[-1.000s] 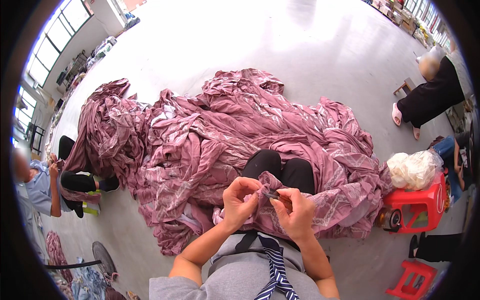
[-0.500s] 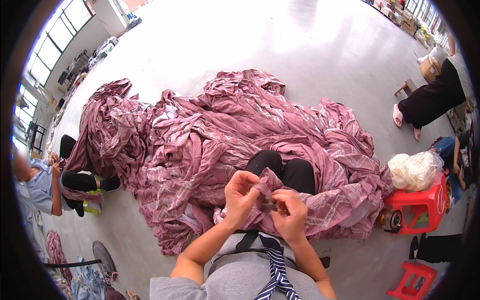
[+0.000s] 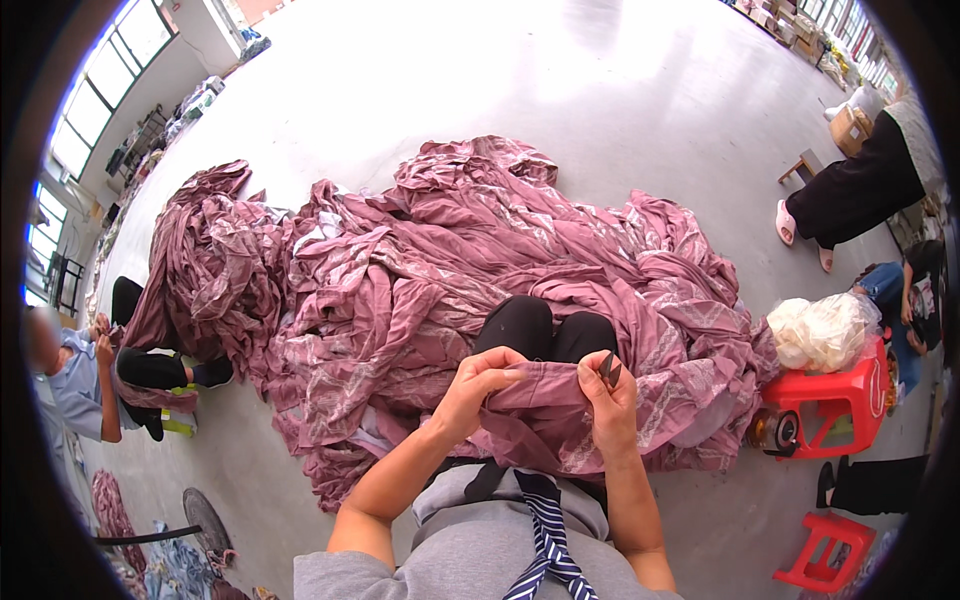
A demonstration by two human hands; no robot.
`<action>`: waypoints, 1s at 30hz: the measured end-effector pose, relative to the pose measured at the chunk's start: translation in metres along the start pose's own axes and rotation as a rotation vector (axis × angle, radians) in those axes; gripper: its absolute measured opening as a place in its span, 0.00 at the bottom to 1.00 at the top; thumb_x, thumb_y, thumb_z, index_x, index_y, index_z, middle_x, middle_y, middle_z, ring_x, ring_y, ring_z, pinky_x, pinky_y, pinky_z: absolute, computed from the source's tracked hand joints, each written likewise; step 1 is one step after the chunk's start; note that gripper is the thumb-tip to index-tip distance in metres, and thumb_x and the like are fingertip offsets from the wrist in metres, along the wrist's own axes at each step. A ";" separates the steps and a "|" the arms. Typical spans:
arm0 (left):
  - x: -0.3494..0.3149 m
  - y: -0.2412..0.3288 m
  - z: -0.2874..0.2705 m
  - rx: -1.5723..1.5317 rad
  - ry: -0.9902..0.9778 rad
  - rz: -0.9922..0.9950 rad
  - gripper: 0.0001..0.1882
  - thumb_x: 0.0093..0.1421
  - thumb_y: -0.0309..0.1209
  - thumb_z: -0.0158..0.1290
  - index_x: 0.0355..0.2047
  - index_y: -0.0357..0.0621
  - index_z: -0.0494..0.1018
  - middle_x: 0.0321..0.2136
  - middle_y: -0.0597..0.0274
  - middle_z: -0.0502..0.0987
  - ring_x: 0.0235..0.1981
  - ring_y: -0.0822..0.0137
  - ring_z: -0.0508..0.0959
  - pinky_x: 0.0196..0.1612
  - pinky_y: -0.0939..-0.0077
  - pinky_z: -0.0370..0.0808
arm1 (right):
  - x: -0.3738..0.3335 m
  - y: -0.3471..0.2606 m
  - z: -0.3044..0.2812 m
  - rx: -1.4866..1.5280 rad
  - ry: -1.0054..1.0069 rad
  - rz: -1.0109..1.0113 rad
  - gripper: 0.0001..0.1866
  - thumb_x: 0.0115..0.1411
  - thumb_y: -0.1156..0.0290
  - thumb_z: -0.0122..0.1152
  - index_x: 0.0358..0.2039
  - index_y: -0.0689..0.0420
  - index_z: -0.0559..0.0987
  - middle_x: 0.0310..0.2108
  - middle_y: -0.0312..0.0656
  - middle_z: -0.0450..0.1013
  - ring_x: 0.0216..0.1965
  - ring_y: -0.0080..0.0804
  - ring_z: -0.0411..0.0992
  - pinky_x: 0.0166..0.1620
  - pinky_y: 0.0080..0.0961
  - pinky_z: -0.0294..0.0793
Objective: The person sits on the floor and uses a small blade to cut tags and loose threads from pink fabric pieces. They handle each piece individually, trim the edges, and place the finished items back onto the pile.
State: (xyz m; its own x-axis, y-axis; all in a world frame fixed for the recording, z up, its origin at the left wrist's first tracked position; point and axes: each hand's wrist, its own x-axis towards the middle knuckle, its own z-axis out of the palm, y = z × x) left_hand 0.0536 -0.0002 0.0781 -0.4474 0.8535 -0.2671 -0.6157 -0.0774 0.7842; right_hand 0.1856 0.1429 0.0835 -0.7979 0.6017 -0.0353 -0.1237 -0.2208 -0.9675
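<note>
A large heap of dusty-pink patterned cloth spreads over the floor in front of me and across my lap. One edge of it, a pink fabric strip, is stretched between my two hands above my lap. My left hand is closed, pinching the strip's left end between thumb and fingers. My right hand pinches the other end. Small dark thread snips also sit in the right hand, with the pointed blades sticking up past the fingers. The palm hides their lower part.
To my right a red stool bears a bag of white material, with a glass jar beside it. Another red stool is nearer. A seated person handles the heap's left end. Someone stands at the far right.
My hands have moved apart and pulled the cloth edge straight between them. The snips, earlier low between the hands, now point upward in my right hand.
</note>
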 end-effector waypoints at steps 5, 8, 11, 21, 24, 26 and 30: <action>-0.005 0.001 0.006 0.078 -0.015 0.014 0.12 0.64 0.32 0.50 0.40 0.34 0.76 0.34 0.70 0.75 0.35 0.83 0.72 0.40 0.88 0.69 | 0.004 0.002 -0.005 -0.107 0.021 -0.066 0.05 0.63 0.72 0.55 0.30 0.58 0.71 0.21 0.23 0.60 0.21 0.08 0.53 0.23 0.09 0.51; -0.005 0.003 0.010 0.016 -0.046 0.037 0.12 0.65 0.31 0.49 0.42 0.35 0.76 0.35 0.71 0.75 0.35 0.84 0.71 0.40 0.89 0.69 | 0.007 0.011 -0.009 -0.328 0.061 -0.118 0.08 0.61 0.68 0.58 0.32 0.58 0.72 0.21 0.27 0.65 0.20 0.12 0.59 0.22 0.11 0.56; -0.002 -0.003 0.007 0.003 0.018 0.040 0.12 0.65 0.31 0.49 0.41 0.35 0.76 0.33 0.72 0.75 0.33 0.84 0.71 0.38 0.90 0.69 | 0.004 -0.021 0.006 -0.664 0.194 -0.422 0.11 0.58 0.65 0.62 0.33 0.59 0.72 0.22 0.33 0.68 0.20 0.22 0.66 0.23 0.18 0.64; -0.001 -0.006 0.013 0.056 0.078 0.092 0.11 0.65 0.30 0.49 0.39 0.35 0.76 0.30 0.74 0.74 0.30 0.85 0.69 0.32 0.91 0.67 | -0.015 -0.024 0.000 -1.066 0.022 -0.603 0.13 0.51 0.68 0.66 0.34 0.60 0.75 0.21 0.39 0.69 0.20 0.33 0.70 0.22 0.27 0.68; -0.001 -0.006 0.011 0.084 0.082 0.117 0.11 0.65 0.30 0.49 0.39 0.34 0.76 0.30 0.70 0.76 0.29 0.84 0.71 0.32 0.89 0.68 | -0.014 -0.024 0.000 -1.088 0.031 -0.610 0.13 0.51 0.67 0.66 0.34 0.59 0.75 0.21 0.39 0.69 0.20 0.34 0.70 0.22 0.28 0.67; -0.001 -0.006 0.011 0.105 0.089 0.133 0.11 0.65 0.30 0.50 0.39 0.33 0.76 0.30 0.68 0.77 0.29 0.83 0.72 0.32 0.88 0.69 | -0.013 -0.024 0.000 -1.093 0.034 -0.608 0.13 0.52 0.67 0.66 0.34 0.59 0.75 0.21 0.40 0.69 0.20 0.34 0.70 0.22 0.28 0.67; -0.002 -0.006 0.014 0.135 0.078 0.158 0.11 0.65 0.30 0.49 0.39 0.34 0.76 0.30 0.69 0.77 0.29 0.83 0.71 0.32 0.89 0.69 | -0.013 -0.025 0.001 -1.104 0.024 -0.593 0.14 0.52 0.66 0.66 0.34 0.59 0.74 0.22 0.39 0.70 0.21 0.35 0.70 0.24 0.29 0.68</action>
State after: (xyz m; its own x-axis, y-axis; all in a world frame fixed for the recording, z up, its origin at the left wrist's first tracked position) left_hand 0.0668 0.0058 0.0818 -0.5833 0.7936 -0.1731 -0.4438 -0.1328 0.8862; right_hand 0.1985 0.1398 0.1082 -0.7763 0.4042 0.4836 0.1091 0.8419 -0.5286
